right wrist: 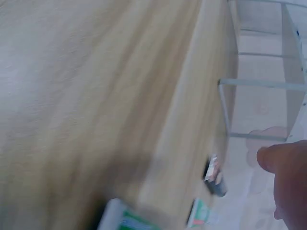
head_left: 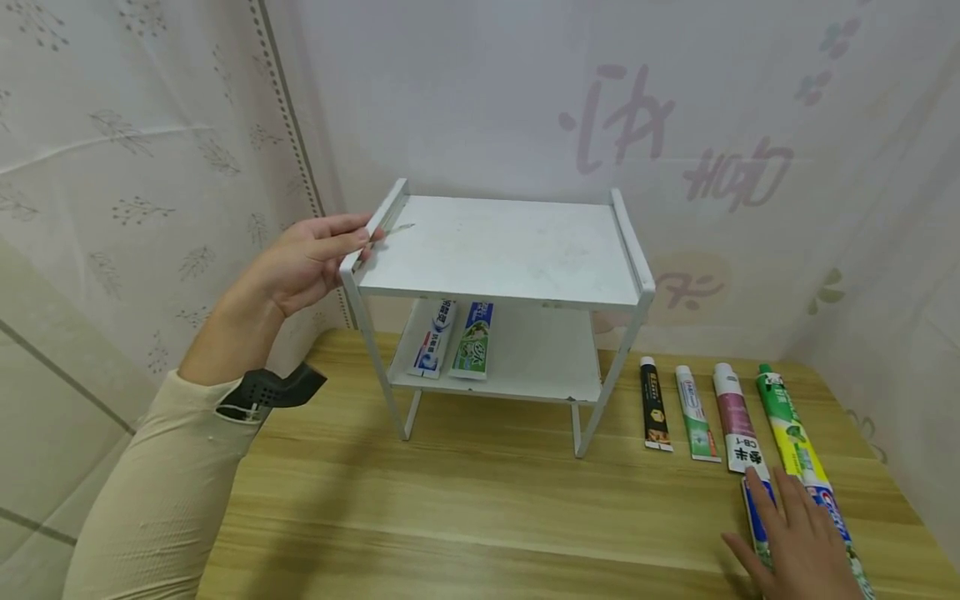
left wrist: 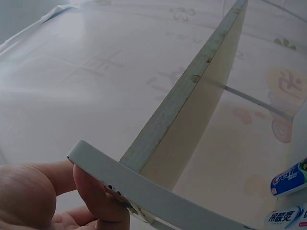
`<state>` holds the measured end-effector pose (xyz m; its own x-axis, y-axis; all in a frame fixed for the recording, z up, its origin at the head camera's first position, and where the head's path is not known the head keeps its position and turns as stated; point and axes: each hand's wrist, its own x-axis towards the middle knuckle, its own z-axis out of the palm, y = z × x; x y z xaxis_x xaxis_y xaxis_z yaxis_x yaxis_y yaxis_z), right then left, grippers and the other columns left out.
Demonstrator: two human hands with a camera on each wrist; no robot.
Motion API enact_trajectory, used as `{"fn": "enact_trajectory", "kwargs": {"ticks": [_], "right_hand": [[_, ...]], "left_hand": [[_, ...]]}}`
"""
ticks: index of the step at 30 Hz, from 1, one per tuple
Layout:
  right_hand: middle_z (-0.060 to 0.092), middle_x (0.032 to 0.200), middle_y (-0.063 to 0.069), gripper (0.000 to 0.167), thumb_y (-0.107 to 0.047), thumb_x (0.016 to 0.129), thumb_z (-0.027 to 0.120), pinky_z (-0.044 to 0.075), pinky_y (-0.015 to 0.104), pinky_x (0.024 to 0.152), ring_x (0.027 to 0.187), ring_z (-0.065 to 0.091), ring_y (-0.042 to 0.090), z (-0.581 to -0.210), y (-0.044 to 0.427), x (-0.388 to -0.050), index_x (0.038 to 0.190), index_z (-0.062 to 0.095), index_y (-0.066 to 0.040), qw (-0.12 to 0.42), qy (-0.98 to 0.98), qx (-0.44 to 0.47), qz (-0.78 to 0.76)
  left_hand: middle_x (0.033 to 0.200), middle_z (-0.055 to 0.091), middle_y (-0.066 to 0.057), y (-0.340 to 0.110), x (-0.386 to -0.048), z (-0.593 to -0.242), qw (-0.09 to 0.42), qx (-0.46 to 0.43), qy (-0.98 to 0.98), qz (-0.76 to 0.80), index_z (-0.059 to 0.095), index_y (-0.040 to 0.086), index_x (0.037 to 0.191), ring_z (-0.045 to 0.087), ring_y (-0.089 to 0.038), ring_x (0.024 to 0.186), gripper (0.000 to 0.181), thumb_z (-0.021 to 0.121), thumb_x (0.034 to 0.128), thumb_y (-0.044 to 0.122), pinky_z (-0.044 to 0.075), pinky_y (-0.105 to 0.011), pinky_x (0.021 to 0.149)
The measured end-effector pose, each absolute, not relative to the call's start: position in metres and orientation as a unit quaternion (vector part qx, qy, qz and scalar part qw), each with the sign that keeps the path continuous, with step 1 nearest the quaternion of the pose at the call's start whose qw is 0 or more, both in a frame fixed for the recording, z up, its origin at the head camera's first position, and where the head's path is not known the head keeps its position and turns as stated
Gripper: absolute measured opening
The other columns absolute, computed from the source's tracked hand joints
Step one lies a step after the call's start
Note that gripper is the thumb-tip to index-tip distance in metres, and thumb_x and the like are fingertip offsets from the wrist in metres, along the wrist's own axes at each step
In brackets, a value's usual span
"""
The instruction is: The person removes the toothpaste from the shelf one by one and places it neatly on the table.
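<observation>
My left hand (head_left: 311, 258) grips the left side rail of a small white two-tier rack (head_left: 510, 250). In the left wrist view, the thumb and fingers of that hand close around the rail's end. Two toothpaste tubes lie side by side on the rack's lower shelf: a white-and-blue one (head_left: 435, 340) and a blue-and-green one (head_left: 472, 343). At the lower right, my right hand (head_left: 806, 542) is spread over a blue-and-green toothpaste tube (head_left: 756, 518), covering much of it. Beside its fingers is another blue tube (head_left: 828, 504), partly hidden. Whether the right hand touches either is unclear.
Right of the rack lie a black toothpaste tube (head_left: 655, 404), a white-and-green one (head_left: 697, 417), a pink-and-white one (head_left: 737, 421) and a green-and-yellow one (head_left: 791, 421). All are on the wooden table (head_left: 480, 508). Printed cloth (head_left: 480, 100) hangs behind and at the sides.
</observation>
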<state>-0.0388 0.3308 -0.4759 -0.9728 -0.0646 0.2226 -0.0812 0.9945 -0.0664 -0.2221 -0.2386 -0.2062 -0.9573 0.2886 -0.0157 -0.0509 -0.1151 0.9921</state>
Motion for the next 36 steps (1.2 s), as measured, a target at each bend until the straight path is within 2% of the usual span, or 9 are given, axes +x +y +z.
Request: {"fn": "enact_trajectory", "kwargs": {"ticks": [3, 6, 10, 13, 17, 20, 24, 32, 36], "right_hand": [[0.024, 0.152, 0.038, 0.104, -0.052, 0.088, 0.076, 0.014, 0.075, 0.112, 0.138, 0.022, 0.056, -0.467, 0.322, -0.041, 0.162, 0.018, -0.005, 0.108, -0.992, 0.052, 0.043], [0.02, 0.156, 0.036, 0.103, -0.055, 0.092, 0.07, -0.005, 0.07, 0.117, 0.145, 0.012, 0.055, -0.46, 0.311, -0.043, 0.164, 0.013, -0.009, 0.095, -0.992, 0.067, 0.047], [0.021, 0.156, 0.033, 0.106, -0.055, 0.089, 0.074, -0.019, 0.058, 0.118, 0.144, 0.014, 0.053, -0.452, 0.297, -0.045, 0.165, 0.012, -0.012, 0.11, -0.989, 0.095, 0.04], [0.026, 0.154, 0.032, 0.106, -0.055, 0.085, 0.076, -0.019, 0.055, 0.119, 0.141, 0.022, 0.052, -0.445, 0.287, -0.047, 0.163, 0.021, -0.009, 0.127, -0.985, 0.116, 0.034], [0.02, 0.161, 0.028, 0.105, -0.057, 0.086, 0.075, -0.017, 0.055, 0.12, 0.142, 0.024, 0.051, -0.442, 0.273, -0.048, 0.164, 0.02, -0.014, 0.145, -0.976, 0.153, 0.049], [0.018, 0.163, 0.026, 0.104, -0.058, 0.087, 0.073, -0.014, 0.055, 0.121, 0.146, 0.021, 0.049, -0.44, 0.263, -0.049, 0.165, 0.015, -0.02, 0.165, -0.967, 0.181, 0.067], [0.022, 0.162, 0.027, 0.098, -0.06, 0.09, 0.069, -0.015, 0.049, 0.121, 0.154, 0.007, 0.04, -0.433, 0.249, -0.052, 0.164, 0.021, -0.018, 0.181, -0.958, 0.208, 0.077], [0.009, 0.168, 0.019, 0.085, -0.07, 0.1, 0.04, -0.013, 0.043, 0.123, 0.156, -0.004, 0.029, -0.422, 0.216, -0.061, 0.159, 0.033, -0.01, 0.208, -0.934, 0.281, 0.07], [0.011, 0.168, 0.021, 0.083, -0.068, 0.101, 0.039, -0.012, 0.042, 0.124, 0.156, -0.003, 0.03, -0.416, 0.199, -0.066, 0.159, 0.033, -0.009, 0.213, -0.926, 0.303, 0.076]], "left_hand": [[0.114, 0.07, 0.0, -0.239, -0.222, -0.206, 0.113, 0.094, 0.656, 0.74, 0.019, -0.007, 0.159, 0.066, -0.004, 0.087, 0.067, 0.057, 0.1043, 0.007, 0.056, -0.018, 0.08], [0.114, 0.07, 0.0, -0.239, -0.222, -0.206, 0.112, 0.095, 0.66, 0.737, 0.019, -0.007, 0.158, 0.066, -0.004, 0.087, 0.067, 0.057, 0.1044, 0.007, 0.056, -0.017, 0.08], [0.113, 0.071, 0.002, -0.238, -0.224, -0.207, 0.111, 0.093, 0.667, 0.731, 0.021, -0.006, 0.158, 0.065, -0.004, 0.088, 0.067, 0.058, 0.1042, 0.008, 0.056, -0.017, 0.079], [0.113, 0.071, 0.002, -0.238, -0.224, -0.207, 0.111, 0.089, 0.668, 0.73, 0.021, -0.006, 0.158, 0.065, -0.004, 0.087, 0.067, 0.058, 0.1041, 0.009, 0.056, -0.018, 0.079], [0.114, 0.07, 0.001, -0.238, -0.223, -0.207, 0.11, 0.088, 0.664, 0.734, 0.02, -0.006, 0.159, 0.065, -0.004, 0.088, 0.067, 0.057, 0.1043, 0.008, 0.056, -0.017, 0.08], [0.115, 0.069, 0.0, -0.237, -0.222, -0.206, 0.11, 0.088, 0.663, 0.735, 0.02, -0.006, 0.159, 0.066, -0.004, 0.089, 0.067, 0.057, 0.1044, 0.008, 0.056, -0.017, 0.08], [0.114, 0.07, 0.001, -0.237, -0.222, -0.206, 0.11, 0.088, 0.665, 0.734, 0.021, -0.006, 0.158, 0.066, -0.004, 0.088, 0.066, 0.057, 0.1045, 0.008, 0.056, -0.017, 0.08], [0.114, 0.07, 0.0, -0.237, -0.222, -0.206, 0.107, 0.089, 0.663, 0.736, 0.02, -0.006, 0.158, 0.066, -0.004, 0.087, 0.066, 0.056, 0.1046, 0.007, 0.056, -0.017, 0.079], [0.115, 0.069, 0.0, -0.237, -0.223, -0.207, 0.109, 0.089, 0.662, 0.736, 0.021, -0.006, 0.158, 0.066, -0.005, 0.089, 0.066, 0.057, 0.1045, 0.008, 0.056, -0.019, 0.081]]}}
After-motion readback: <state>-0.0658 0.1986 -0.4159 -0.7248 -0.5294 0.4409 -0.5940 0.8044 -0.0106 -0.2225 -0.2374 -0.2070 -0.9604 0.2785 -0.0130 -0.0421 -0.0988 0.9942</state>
